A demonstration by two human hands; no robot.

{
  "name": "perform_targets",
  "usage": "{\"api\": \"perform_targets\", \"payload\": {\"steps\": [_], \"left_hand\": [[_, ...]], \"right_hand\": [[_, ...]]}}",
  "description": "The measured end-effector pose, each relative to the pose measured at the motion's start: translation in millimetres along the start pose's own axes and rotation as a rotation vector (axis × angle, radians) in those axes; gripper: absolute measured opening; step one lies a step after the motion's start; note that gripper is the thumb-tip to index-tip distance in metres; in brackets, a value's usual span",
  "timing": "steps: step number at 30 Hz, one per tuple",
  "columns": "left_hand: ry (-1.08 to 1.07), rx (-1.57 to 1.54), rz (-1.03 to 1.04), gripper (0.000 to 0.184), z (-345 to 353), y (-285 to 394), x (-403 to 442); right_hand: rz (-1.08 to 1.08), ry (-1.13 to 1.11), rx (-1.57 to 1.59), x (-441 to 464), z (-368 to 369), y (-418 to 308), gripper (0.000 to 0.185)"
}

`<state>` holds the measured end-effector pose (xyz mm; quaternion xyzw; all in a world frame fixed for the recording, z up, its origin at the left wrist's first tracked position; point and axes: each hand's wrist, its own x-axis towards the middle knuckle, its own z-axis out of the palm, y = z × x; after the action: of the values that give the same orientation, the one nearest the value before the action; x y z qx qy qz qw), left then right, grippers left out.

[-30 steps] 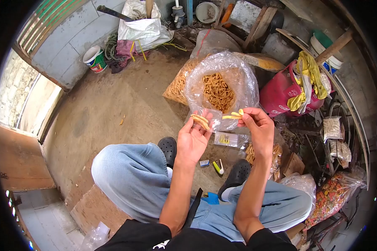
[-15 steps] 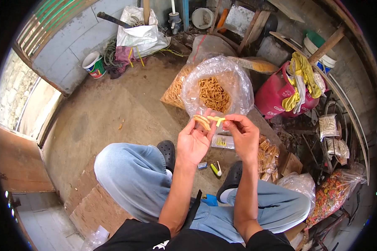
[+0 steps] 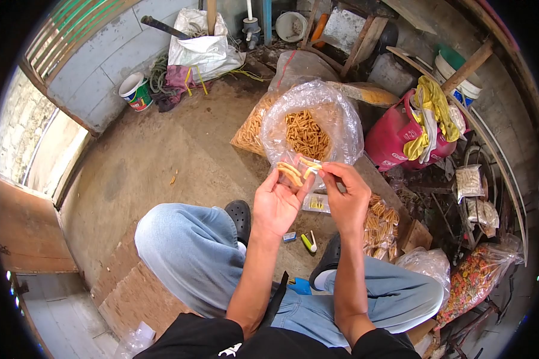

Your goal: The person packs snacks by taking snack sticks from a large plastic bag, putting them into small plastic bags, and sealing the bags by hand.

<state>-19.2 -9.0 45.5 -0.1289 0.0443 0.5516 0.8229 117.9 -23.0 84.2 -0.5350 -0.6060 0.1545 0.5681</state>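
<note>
My left hand [image 3: 277, 206] is palm up, its fingers curled round a small clear bag [image 3: 290, 174] with a few snack sticks in it. My right hand [image 3: 347, 194] pinches something at the bag's right edge, where a yellow strip [image 3: 311, 170] shows; whether it grips the plastic or the strip is hard to tell. Just beyond both hands stands a big open plastic sack [image 3: 307, 133] full of brown snack sticks. Packed snack bags [image 3: 380, 227] lie right of my right wrist. A flat packet [image 3: 316, 203] with yellow pieces rests below the hands.
Between my feet lie a green stapler [image 3: 309, 242] and a small blue box [image 3: 290, 237]. Pink cylinders [image 3: 395, 134] with yellow cloth stand to the right, above a bag of colourful snacks [image 3: 476, 278]. A paint bucket [image 3: 136, 91] and a white sack [image 3: 205, 52] are at the back left.
My right hand has moved left to my left hand, bringing the yellow strip to the small bag. The strip now appears at or inside the bag's opening.
</note>
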Motion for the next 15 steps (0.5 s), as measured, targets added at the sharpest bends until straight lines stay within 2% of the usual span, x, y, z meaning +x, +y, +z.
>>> {"api": "perform_targets", "payload": {"steps": [7, 15], "left_hand": [[-0.09, 0.199, 0.084, 0.034, -13.3, -3.8, 3.9], [-0.007, 0.345, 0.127, 0.034, -5.6, -7.4, 0.1]], "right_hand": [[0.011, 0.057, -0.083, -13.2, 17.5, 4.4, 0.017], [0.057, 0.122, -0.234, -15.0, 15.7, 12.3, 0.015]]}}
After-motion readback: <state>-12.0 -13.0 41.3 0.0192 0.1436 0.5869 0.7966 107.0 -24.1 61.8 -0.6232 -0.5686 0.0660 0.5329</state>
